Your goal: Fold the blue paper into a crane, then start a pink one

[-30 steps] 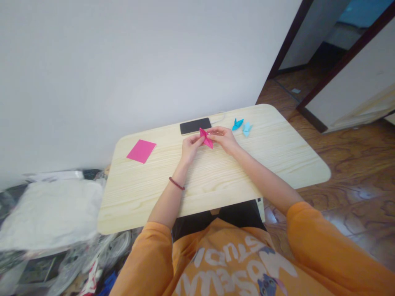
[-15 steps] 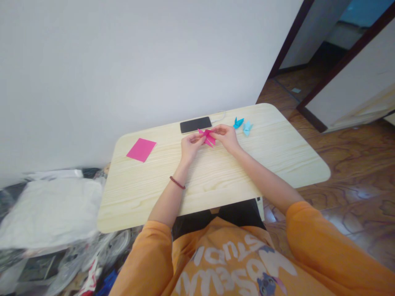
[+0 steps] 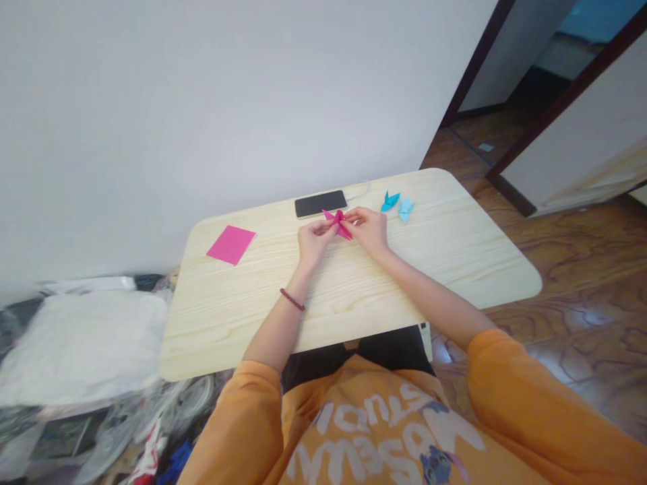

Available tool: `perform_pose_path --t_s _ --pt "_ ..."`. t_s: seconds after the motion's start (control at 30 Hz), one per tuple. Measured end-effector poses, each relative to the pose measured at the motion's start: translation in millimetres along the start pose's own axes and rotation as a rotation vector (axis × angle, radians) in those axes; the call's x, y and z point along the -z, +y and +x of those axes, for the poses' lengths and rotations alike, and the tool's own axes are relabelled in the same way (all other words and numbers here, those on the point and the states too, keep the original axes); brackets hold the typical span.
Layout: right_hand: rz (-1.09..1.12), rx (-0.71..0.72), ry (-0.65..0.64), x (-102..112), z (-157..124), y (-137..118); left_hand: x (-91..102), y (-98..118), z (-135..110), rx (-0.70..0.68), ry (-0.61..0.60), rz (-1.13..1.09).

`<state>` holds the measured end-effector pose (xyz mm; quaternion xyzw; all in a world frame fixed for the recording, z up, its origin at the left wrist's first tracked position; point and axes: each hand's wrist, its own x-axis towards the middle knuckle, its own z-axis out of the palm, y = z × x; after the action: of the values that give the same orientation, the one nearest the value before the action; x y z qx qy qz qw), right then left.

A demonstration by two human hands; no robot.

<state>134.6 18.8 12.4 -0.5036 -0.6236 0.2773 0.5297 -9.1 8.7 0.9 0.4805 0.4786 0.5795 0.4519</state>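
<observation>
A small folded pink paper piece (image 3: 340, 224) is pinched between both my hands just above the light wooden table (image 3: 455, 263). My left hand (image 3: 314, 241) grips its left side with closed fingers. My right hand (image 3: 370, 230) pinches its right side. A red bead bracelet (image 3: 292, 300) circles my left wrist. Just behind the paper lies a black phone (image 3: 321, 203) with a white cable. To the right of my right hand sit two folded blue paper figures (image 3: 397, 205).
A flat pink paper sheet (image 3: 231, 244) lies at the table's left rear. A white wall stands behind the table. White bags and clutter (image 3: 81, 350) fill the floor at the left. Wooden floor and a doorway (image 3: 510, 101) are at the right.
The pink paper's flaps spread apart half a second ago and are now pressed together again. Both hands stayed at the same spot, fingers shifting slightly.
</observation>
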Motion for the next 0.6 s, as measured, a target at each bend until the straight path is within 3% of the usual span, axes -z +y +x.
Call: perform_pose_path --t_s 0.23,0.43,0.6 --pt "0.149 -0.027 -0.075 1 2 -6 2.5 3 1 0.071 0.045 -0.085" --pt "0.510 -0.278 -0.166 -1 10 3 3.2 5 2 0.118 0.013 -0.162" --pt "0.660 -0.418 -0.214 2 12 4 1.5 9 0 0.144 0.012 -0.190"
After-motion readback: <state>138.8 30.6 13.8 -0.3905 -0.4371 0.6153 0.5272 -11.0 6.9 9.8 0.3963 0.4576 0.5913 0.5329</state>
